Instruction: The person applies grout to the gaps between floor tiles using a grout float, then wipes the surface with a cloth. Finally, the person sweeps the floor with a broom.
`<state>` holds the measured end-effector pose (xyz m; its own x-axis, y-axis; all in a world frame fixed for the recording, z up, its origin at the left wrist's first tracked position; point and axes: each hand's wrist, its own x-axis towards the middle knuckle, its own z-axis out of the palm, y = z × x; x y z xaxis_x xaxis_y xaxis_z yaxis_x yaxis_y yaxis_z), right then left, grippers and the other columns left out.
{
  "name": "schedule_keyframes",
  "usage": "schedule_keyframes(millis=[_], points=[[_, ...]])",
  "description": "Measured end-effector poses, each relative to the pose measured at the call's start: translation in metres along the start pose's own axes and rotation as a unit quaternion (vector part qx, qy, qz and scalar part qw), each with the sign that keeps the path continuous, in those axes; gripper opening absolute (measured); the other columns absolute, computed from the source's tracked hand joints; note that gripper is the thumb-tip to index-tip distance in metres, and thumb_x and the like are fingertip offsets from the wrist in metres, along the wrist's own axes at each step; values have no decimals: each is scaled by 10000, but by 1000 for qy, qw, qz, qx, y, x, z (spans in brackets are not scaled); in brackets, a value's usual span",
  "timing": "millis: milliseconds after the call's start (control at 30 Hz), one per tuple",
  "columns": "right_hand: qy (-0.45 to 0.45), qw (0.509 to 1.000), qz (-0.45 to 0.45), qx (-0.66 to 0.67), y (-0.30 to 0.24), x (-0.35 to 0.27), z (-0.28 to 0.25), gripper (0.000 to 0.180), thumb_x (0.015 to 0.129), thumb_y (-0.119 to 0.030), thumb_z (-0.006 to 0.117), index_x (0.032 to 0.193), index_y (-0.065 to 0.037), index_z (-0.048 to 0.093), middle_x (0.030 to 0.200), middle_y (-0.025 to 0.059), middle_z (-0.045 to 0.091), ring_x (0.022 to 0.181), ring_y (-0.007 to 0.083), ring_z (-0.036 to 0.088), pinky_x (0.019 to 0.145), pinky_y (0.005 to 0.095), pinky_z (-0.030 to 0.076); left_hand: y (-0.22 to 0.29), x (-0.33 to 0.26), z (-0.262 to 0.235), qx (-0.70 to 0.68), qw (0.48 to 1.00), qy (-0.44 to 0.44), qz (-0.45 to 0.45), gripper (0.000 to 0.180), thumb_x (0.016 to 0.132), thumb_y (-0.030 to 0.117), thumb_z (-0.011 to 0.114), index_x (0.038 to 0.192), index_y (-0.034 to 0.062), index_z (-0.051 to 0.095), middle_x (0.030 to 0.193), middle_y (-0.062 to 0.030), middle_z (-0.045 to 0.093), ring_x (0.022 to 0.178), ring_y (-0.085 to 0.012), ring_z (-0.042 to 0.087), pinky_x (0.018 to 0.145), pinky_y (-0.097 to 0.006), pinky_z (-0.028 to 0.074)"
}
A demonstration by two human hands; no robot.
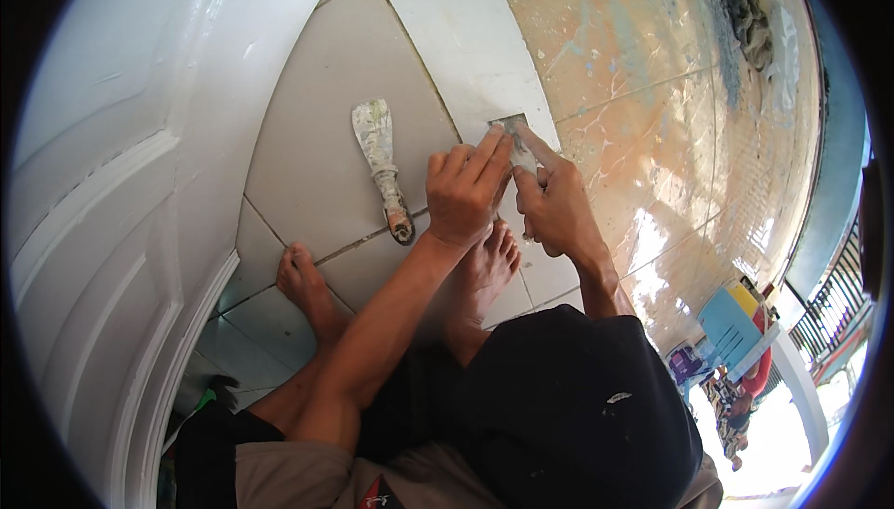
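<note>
My left hand (466,194) and my right hand (554,206) are pressed together over a small grey sheet (510,124) that lies on the pale floor tile (326,136). Fingers of both hands pinch or press the sheet's near edge. A putty knife (382,166) with a paint-smeared blade and a worn handle lies flat on the tile just left of my left hand, untouched. My bare feet (307,285) rest on the tiles below the hands.
A white panelled door (112,192) fills the left side. Orange, paint-stained tiles (652,90) stretch to the right, with a dark rag (750,11) at the far top. A blue object (731,323) and railings stand at the lower right.
</note>
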<state>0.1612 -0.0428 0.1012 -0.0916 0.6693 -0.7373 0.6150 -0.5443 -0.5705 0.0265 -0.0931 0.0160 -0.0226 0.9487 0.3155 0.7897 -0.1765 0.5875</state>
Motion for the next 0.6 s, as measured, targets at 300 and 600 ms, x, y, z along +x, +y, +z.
schedule_keyframes(millis=[300,600], points=[[39,991,-103,-72,10,-11,8,557,938,-104,553,1482,12,521,764,337,650,725,443,702,685,483,533,19,-17,-5,-25,998,-33,-53,363,798,119,784,1160,104,761,1249,-55,751,673,-140,658,645,-337,380],[24,990,-103,-97,7,-11,5,525,934,-93,552,1442,37,553,803,328,670,772,496,689,712,461,539,21,-19,-7,-21,996,-34,-83,320,856,170,779,1169,103,764,1213,-67,760,605,-132,629,599,-323,389]])
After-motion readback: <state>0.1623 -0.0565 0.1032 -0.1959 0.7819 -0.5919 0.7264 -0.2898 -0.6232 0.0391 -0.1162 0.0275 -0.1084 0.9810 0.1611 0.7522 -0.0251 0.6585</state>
